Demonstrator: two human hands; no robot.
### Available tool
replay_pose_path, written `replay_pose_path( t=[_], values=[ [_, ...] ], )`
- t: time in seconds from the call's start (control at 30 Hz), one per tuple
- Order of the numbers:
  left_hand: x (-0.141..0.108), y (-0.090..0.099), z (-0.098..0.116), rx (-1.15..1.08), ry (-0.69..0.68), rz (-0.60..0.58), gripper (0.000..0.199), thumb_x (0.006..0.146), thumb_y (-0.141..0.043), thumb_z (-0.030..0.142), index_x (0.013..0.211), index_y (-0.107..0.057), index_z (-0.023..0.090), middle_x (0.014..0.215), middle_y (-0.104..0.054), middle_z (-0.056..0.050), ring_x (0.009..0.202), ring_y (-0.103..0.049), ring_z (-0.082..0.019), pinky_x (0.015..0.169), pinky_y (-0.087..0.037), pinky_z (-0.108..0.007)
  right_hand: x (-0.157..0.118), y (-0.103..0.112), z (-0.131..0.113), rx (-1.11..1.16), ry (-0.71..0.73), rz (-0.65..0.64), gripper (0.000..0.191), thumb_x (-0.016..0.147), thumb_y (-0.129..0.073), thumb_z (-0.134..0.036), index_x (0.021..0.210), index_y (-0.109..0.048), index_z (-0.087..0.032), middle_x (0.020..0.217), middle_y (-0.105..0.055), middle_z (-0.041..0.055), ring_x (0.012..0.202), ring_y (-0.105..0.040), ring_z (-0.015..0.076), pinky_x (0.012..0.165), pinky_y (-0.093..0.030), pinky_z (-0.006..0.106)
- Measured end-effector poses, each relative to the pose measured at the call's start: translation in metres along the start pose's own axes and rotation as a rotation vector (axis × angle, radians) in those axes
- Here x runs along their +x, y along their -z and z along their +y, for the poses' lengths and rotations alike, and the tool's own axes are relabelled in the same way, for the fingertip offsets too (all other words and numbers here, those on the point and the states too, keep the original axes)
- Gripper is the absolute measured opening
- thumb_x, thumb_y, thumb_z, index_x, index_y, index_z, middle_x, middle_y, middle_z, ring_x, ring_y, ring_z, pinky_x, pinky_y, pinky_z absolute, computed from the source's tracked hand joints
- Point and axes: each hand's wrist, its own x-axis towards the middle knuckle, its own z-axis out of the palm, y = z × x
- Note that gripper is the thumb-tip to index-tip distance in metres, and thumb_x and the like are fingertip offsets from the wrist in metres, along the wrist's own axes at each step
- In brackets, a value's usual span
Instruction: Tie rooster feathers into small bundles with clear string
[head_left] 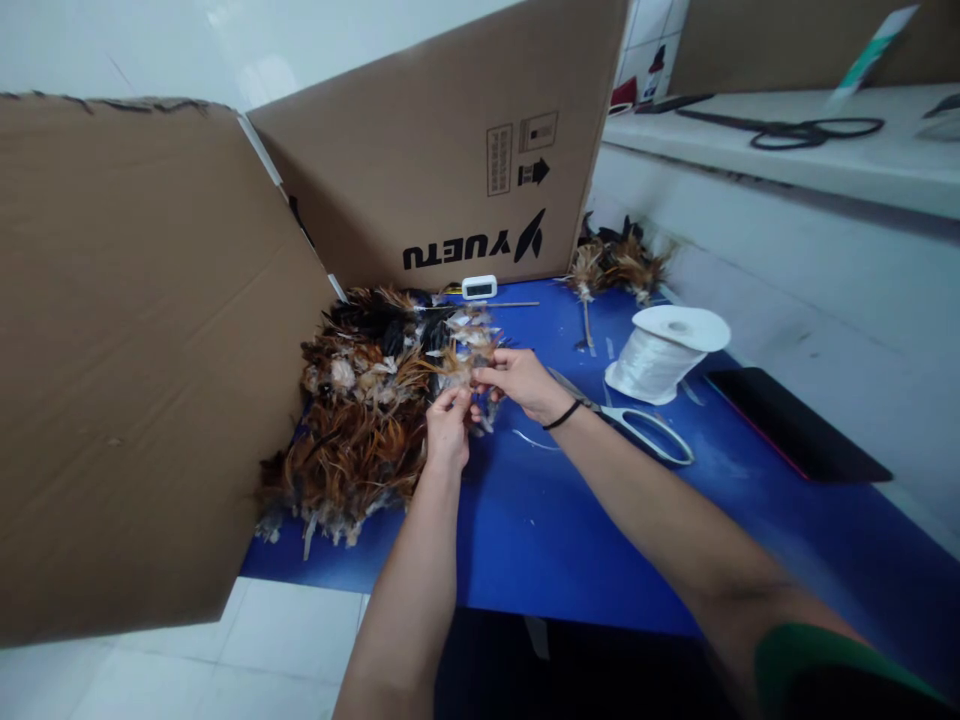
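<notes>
Both hands meet at the right edge of a pile of brown and black feathers (pixel 352 450) on the blue table (pixel 555 540). My left hand (pixel 448 428) is closed, its thumb and fingers pinching pale feathers (pixel 456 375). Just above and to the right, my right hand (pixel 521 382) pinches the same light tuft; its wrist wears a black band. Where one feather ends and another starts at the fingertips is too fine to tell. A pair of scissors (pixel 651 432) lies by my right wrist, partly covered by it.
Cardboard panels (pixel 442 150) stand at the left and back. A small white digital display (pixel 479 288) sits behind the feathers. To the right are a spool of white ribbon (pixel 664 355), a black phone (pixel 799 420) and more feathers (pixel 619 262). Black scissors (pixel 795 132) lie on the ledge.
</notes>
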Motion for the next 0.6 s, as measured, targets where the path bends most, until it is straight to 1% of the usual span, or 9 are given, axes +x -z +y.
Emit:
replay_pose_path(
  t=[0.1,0.17,0.3,0.43,0.5,0.6],
  values=[
    [0.002,0.002,-0.003,0.044,-0.047,0.017,0.037,0.056,-0.082,0.043,0.070,-0.065,0.012,0.058,-0.055,0.003,0.046,-0.046,-0.005,0.045,-0.036,-0.018,0.000,0.000,0.001,-0.026,0.002,-0.001,0.010,0.066,-0.067,-0.017,0.062,-0.058,-0.014,0.048,-0.059,-0.0030,0.040,-0.049,0.0064,0.039,-0.038,0.018],
    [0.003,0.004,-0.005,0.091,-0.078,0.024,0.036,0.058,-0.080,0.043,0.070,-0.065,0.012,0.059,-0.053,0.003,0.047,-0.045,-0.005,0.044,-0.036,-0.018,0.000,-0.001,0.000,-0.040,0.006,0.001,0.009,0.066,-0.065,-0.015,0.061,-0.057,-0.014,0.048,-0.058,-0.0035,0.039,-0.047,0.0060,0.038,-0.037,0.019],
    [0.005,0.006,-0.006,0.199,-0.159,0.032,0.033,0.063,-0.076,0.043,0.068,-0.066,0.012,0.071,-0.056,0.001,0.048,-0.046,-0.004,0.043,-0.038,-0.019,-0.001,-0.002,-0.002,-0.072,0.026,0.022,0.009,0.064,-0.064,-0.014,0.059,-0.056,-0.014,0.048,-0.056,-0.0046,0.039,-0.046,0.0056,0.038,-0.036,0.019],
    [0.005,0.007,-0.006,0.283,-0.210,0.071,0.032,0.064,-0.075,0.042,0.067,-0.067,0.012,0.087,-0.057,-0.003,0.048,-0.047,-0.004,0.043,-0.042,-0.022,-0.001,-0.003,-0.002,-0.113,0.040,0.040,0.006,0.063,-0.062,-0.014,0.060,-0.057,-0.014,0.049,-0.054,-0.0049,0.040,-0.045,0.0058,0.039,-0.036,0.019],
    [0.005,0.007,-0.007,0.317,-0.234,0.085,0.030,0.066,-0.074,0.041,0.068,-0.067,0.012,0.089,-0.056,-0.004,0.047,-0.048,-0.004,0.043,-0.043,-0.023,0.001,-0.003,0.001,-0.132,0.052,0.039,0.005,0.063,-0.062,-0.016,0.061,-0.057,-0.014,0.050,-0.054,-0.0046,0.042,-0.045,0.0066,0.040,-0.036,0.020],
    [0.005,0.009,-0.007,0.369,-0.278,0.081,0.027,0.069,-0.071,0.039,0.069,-0.068,0.013,0.087,-0.054,-0.003,0.047,-0.048,-0.005,0.042,-0.043,-0.022,0.005,-0.001,0.009,-0.184,0.096,0.040,0.010,0.062,-0.063,-0.022,0.064,-0.058,-0.014,0.053,-0.054,-0.0040,0.045,-0.045,0.0075,0.042,-0.037,0.021]
  ],
)
